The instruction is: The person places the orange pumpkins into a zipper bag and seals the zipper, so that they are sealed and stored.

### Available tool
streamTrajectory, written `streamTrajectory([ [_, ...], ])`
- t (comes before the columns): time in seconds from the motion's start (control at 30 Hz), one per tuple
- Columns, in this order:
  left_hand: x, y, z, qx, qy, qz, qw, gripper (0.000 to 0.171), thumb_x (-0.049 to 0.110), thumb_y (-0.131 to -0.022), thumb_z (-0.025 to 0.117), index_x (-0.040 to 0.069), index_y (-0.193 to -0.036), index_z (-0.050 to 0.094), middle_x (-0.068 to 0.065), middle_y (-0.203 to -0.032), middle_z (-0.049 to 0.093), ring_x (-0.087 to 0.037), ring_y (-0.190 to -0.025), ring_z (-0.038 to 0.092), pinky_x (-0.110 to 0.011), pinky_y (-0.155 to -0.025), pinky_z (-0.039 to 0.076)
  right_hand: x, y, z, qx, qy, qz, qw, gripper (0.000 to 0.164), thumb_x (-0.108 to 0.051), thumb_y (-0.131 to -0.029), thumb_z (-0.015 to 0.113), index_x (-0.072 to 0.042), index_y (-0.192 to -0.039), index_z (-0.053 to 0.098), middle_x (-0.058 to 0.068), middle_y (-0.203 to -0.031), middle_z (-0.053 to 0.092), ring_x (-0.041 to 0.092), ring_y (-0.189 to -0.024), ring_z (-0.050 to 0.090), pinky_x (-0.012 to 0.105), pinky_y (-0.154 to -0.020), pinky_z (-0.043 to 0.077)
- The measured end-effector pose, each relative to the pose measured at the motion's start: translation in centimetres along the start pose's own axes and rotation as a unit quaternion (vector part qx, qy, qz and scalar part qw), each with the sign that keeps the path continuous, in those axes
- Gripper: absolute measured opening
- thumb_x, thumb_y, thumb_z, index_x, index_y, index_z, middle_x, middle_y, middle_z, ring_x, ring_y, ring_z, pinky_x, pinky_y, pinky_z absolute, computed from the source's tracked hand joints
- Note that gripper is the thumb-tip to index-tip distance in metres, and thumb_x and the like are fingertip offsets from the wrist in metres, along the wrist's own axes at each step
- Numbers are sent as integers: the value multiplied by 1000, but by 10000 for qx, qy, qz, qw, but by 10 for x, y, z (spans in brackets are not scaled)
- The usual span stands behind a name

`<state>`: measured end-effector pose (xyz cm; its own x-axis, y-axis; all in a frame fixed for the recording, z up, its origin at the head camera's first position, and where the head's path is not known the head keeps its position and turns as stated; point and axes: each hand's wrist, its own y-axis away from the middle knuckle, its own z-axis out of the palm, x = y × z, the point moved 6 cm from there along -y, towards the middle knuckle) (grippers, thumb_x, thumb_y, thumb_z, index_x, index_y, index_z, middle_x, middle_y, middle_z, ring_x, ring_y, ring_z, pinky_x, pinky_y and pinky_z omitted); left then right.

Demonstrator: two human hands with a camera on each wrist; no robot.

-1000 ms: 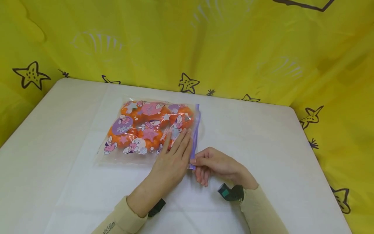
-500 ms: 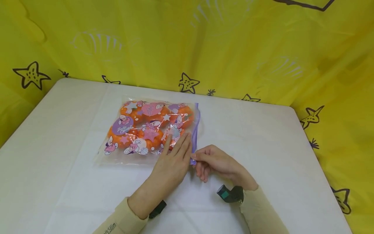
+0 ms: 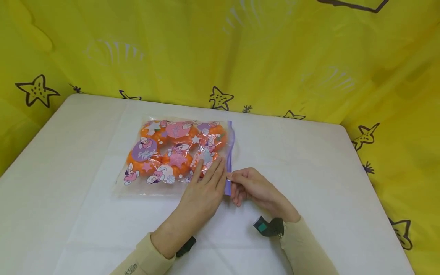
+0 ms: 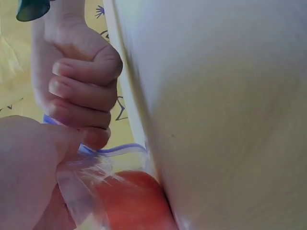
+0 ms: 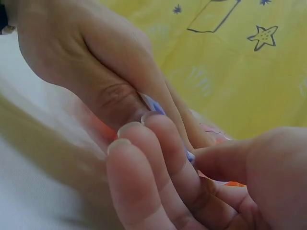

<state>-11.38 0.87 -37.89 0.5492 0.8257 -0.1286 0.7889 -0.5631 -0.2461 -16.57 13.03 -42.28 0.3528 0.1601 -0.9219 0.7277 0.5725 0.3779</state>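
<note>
Plastic bag (image 3: 151, 188), cartoon-printed, is lying flat on the white table (image 3: 292, 160), round orange things (image 3: 135, 162) showing through. Long axis is running roughly left to right; purple zip strip (image 3: 232, 140) is closing off the end facing the person's right, itself running near to far. Left hand (image 3: 203, 196) is pinching the bag by that end, fingers stretching over the top, thumb opposing. Right hand (image 3: 256, 187) is gripping the zip strip between thumb and index finger, other fingers curling. Yellow curtain (image 3: 192, 46) is hanging beyond the table.
</note>
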Motion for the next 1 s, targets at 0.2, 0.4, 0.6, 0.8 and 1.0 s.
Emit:
streamTrajectory([
  [0.2, 6, 0, 0, -268, -56, 102, 9996, 50, 21, -98, 60, 5, -144, 51, -11, -158, 39, -25, -151, 29, -57, -122, 23, 3, -1, -11, 364, -191, 38, 9991, 34, -25, -104, 49, -1, -85, 63, 1, -65, 65, 12, -54, 62, 24, -54, 57],
  [0.4, 12, 0, -5, 20, 68, 133, 9999, 52, 24, -96, 62, 8, -144, 51, -9, -156, 43, -27, -149, 34, -58, -119, 30, 1, 3, -28, 782, -420, -72, 9960, 32, -24, -105, 47, 4, -102, 61, 4, -68, 66, 13, -56, 64, 25, -56, 58],
  [0.6, 2, -1, -4, 136, -9, -190, 9997, 74, 35, -90, 68, 3, -150, 40, -10, -160, 37, -25, -151, 28, -56, -122, 21, -2, 3, -21, 371, -311, -102, 9988, 32, -24, -105, 48, 3, -95, 62, 2, -66, 66, 13, -56, 67, 26, -56, 59],
  [0.8, -1, 1, 2, 381, -65, -357, 9986, 66, 29, -94, 64, 3, -150, 40, -12, -159, 37, -26, -151, 30, -58, -121, 24, 0, 1, -13, 60, -151, 11, 9999, 32, -25, -104, 51, -1, -86, 63, 2, -65, 66, 12, -55, 65, 25, -56, 59],
  [1.0, -1, 1, 2, 131, 29, -384, 9992, 63, 23, -94, 65, 6, -150, 42, -14, -161, 32, -29, -152, 25, -61, -121, 22, 2, 0, -10, -152, -130, 146, 9997, 32, -27, -102, 55, -2, -85, 65, 2, -65, 66, 12, -53, 63, 24, -55, 58],
])
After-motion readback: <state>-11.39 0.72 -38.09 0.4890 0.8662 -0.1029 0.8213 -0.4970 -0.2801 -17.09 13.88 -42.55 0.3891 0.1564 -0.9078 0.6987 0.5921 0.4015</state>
